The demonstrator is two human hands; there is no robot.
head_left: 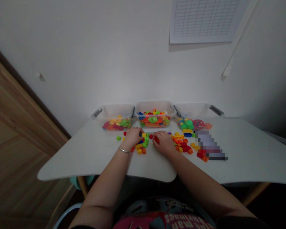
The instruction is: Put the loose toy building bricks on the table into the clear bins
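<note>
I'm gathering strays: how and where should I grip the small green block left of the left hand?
Probably pinch the small green block by opposite sides, coming from above and the near side: it lies low on the table, apart from other blocks, with the left bin behind it.

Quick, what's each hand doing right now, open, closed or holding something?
Left hand: curled at the multicolored blocks; whether it grips one can't be told.
Right hand: closed on a red block.
</note>
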